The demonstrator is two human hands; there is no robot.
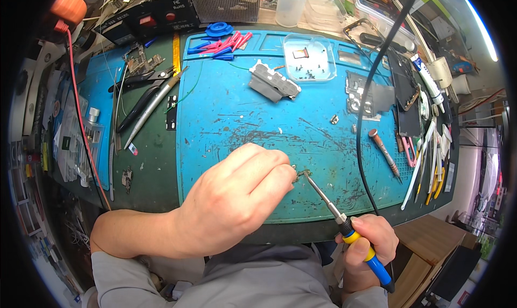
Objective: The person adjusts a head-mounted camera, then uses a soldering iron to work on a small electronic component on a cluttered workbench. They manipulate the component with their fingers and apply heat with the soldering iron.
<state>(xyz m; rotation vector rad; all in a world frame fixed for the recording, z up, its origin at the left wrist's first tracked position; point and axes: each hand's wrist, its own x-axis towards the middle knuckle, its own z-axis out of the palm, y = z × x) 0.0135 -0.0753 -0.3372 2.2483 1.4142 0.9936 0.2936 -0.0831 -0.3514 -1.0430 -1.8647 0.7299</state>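
Observation:
My right hand (371,238) grips a soldering iron (353,238) by its blue and yellow handle. The iron's metal shaft slants up and left across the blue work mat (242,125). Its tip touches or nearly touches a small electronic part (302,174). My left hand (242,192) is closed in a pinch at the left end of that part. The fingertips and much of what they hold are hidden behind the hand, and the part's exact kind is too small to tell.
A grey metal shield plate (274,81) and a clear tray of screws (318,71) lie farther back. A brown-handled screwdriver (385,151) rests right. Tweezers (153,106) lie left. A black cable (362,125) crosses the mat; a red wire (78,108) runs down the left.

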